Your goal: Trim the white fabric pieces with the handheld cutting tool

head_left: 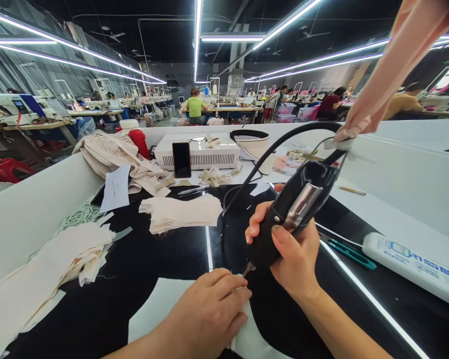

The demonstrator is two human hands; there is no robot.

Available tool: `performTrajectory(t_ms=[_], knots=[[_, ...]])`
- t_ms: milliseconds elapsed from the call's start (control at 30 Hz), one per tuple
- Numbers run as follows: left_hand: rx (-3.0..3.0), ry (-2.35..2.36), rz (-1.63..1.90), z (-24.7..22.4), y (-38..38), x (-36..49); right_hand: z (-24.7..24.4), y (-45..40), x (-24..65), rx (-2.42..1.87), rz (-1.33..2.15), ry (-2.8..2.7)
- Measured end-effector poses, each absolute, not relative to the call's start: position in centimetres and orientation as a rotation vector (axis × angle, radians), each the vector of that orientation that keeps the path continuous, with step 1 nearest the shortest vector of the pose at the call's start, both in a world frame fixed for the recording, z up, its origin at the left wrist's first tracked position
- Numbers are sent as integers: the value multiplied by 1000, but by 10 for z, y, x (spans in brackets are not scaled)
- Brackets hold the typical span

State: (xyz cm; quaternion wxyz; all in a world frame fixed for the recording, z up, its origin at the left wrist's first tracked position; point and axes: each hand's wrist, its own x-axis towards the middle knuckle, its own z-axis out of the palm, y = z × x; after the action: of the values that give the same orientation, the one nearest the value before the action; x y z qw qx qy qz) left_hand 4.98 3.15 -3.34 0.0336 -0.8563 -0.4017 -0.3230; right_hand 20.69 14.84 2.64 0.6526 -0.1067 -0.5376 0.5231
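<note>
My right hand [297, 254] is wrapped round a black corded power tool [295, 204] with a silver lever on its side. The tool tilts down to the left, its narrow metal tip [249, 270] beside the fingers of my left hand. My left hand [213, 309] has its fingers curled together and pressed on a white fabric piece [153, 304] on the black tabletop, close below the tip. Where the tip meets the work is partly hidden by my fingers. A thick black cord [273, 144] loops from the tool's upper end, where a pink fabric strip [389, 75] hangs.
Stacked cream fabric pieces [187, 212] lie ahead, with another stack [52, 264] at left. Behind stand a phone [181, 159] and a white vented box [205, 149]. Teal thread snips [351, 254] and a white bottle [415, 264] lie right. People sit at sewing machines beyond.
</note>
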Motion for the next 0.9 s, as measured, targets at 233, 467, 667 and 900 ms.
performTrajectory(t_ms=[233,467,667,900], knots=[[-2559,-1066,-617,-50,32,49,26,148,208,-269,1163,-1243],[-2487,-1033,-707,-52,31,53,25,152,208,-337,1112,-1234],[-2477,-1034,-741,-51,31,56,24,154,205,-282,1165,-1224],[-2439,-1040,-849,-45,31,58,27,153,207,-299,1188,-1234]])
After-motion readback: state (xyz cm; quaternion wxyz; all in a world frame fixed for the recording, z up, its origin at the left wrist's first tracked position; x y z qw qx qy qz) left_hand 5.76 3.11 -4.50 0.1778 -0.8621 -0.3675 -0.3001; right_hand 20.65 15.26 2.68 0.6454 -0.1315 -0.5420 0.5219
